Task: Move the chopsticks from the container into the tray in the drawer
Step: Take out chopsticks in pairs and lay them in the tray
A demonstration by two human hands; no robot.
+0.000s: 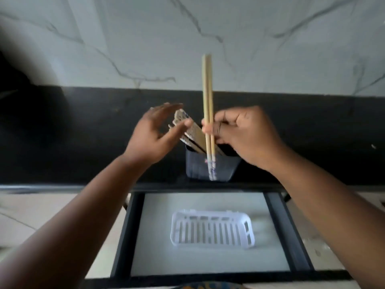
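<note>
- The right hand is closed around a pair of chopsticks, pinching them with the fingers.
- The pair stands almost straight up. The top ends point to 12 o'clock and the bottom ends hang in front of the dark container, near its front wall.
- The container sits on the black tabletop, near the front edge.
- More chopsticks, a bundle, still stand in the container. They lean toward 10 o'clock.
- The left hand is open with its fingers spread. The thumb touches the leaning bundle near its top, and the other fingers curve behind it. The hand is not squeezing it.
- The two hands are close to each other, with the bundle and the held pair between them.
- At 6 o'clock from the container, a drawer is pulled open. It has dark sides and a pale floor.
- A white tray with slots lies on the drawer floor, near the middle. I see no chopsticks in it.
- A pale marble wall with grey lines is behind the tabletop.
- The picture is a bit blurry, so small things are hard to see.
</note>
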